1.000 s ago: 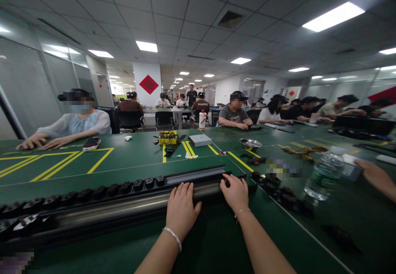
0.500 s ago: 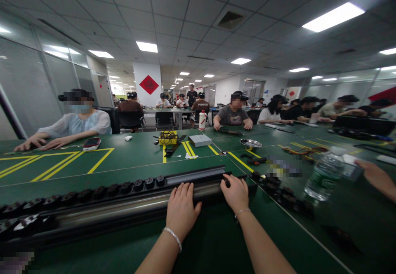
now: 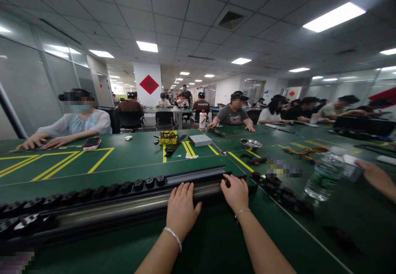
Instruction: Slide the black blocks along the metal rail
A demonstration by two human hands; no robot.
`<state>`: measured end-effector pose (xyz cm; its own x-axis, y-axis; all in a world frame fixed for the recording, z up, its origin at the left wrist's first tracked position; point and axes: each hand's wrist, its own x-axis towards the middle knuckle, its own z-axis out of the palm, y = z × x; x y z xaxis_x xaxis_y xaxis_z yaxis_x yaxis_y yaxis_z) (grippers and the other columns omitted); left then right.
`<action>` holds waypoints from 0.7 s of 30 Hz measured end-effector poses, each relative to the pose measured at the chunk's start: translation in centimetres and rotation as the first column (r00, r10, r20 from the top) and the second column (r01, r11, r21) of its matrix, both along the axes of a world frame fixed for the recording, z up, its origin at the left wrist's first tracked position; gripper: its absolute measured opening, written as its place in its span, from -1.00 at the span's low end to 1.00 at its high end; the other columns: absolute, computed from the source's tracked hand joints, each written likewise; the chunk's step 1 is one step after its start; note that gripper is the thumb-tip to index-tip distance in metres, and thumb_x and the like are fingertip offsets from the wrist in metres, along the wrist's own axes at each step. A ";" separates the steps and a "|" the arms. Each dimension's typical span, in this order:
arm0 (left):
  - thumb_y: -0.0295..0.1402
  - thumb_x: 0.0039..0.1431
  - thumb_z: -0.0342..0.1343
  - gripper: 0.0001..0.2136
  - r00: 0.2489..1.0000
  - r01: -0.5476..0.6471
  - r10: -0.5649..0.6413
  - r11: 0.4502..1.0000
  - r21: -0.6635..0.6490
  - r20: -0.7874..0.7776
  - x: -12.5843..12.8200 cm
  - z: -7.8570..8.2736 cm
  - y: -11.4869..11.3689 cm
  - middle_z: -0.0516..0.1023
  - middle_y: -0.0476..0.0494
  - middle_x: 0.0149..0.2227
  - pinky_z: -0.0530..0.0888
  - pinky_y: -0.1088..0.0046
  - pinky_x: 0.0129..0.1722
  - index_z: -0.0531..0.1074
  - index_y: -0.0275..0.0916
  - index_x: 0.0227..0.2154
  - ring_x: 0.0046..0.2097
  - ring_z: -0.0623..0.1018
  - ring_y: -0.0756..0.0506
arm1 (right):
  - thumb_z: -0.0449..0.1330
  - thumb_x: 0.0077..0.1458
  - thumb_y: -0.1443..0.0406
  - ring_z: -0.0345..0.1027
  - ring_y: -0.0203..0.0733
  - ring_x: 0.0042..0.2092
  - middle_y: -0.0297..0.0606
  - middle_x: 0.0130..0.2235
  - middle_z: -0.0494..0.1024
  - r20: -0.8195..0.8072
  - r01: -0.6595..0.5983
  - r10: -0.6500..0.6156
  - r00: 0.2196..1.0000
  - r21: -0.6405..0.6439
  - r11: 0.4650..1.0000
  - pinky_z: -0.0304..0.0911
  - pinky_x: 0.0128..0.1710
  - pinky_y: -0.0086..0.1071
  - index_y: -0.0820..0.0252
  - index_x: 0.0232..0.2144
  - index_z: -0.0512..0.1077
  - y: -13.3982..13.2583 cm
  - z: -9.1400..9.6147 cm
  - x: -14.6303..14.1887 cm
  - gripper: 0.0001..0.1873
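A long metal rail with black edges lies across the table before me. My left hand rests flat on its right half, fingers stretched out. At the rail's right end, my right hand is curled, with a small black part between thumb and forefinger; the other fingers are partly hidden. Behind the rail runs another black-edged channel, with a row of black round parts along its left stretch. More black parts sit at the near rail's left end.
Right of my hands stand more dark parts and a water bottle, near another person's hand. Across the green table are a metal bowl, a grey box, a yellow block with cables and a phone-like device.
My hands and the rail have not visibly moved. Across the table, the person in grey has shifted arms, and the dark tool in that person's hand has turned and moved left.
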<state>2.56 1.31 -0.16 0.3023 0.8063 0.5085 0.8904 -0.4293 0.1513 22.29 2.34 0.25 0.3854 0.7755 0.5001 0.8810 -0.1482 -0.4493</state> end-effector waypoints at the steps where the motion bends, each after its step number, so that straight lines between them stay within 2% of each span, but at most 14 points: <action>1: -0.18 0.04 0.00 -0.49 1.000 0.000 0.000 1.000 0.001 0.001 0.0 0.0 0.0 0.36 -0.18 0.08 0.16 0.17 0.14 0.23 -0.25 0.07 0.13 0.27 -0.18 | -0.03 0.04 0.21 0.23 -0.15 0.05 -0.16 -0.08 0.48 0.002 0.002 -0.002 1.000 0.006 1.000 -0.22 0.13 -0.19 0.17 -0.15 0.45 0.0 0.0 0.0 -0.61; 21: -0.18 0.04 0.00 -0.49 1.000 0.000 0.000 1.000 -0.006 -0.003 0.0 0.2 0.0 0.36 -0.20 0.08 0.18 0.16 0.14 0.24 -0.26 0.06 0.13 0.27 -0.19 | -0.02 0.05 0.20 0.23 -0.13 0.04 -0.16 -0.07 0.48 0.012 0.004 -0.004 1.000 0.010 1.000 -0.21 0.14 -0.18 0.18 -0.13 0.44 0.2 -0.3 0.3 -0.60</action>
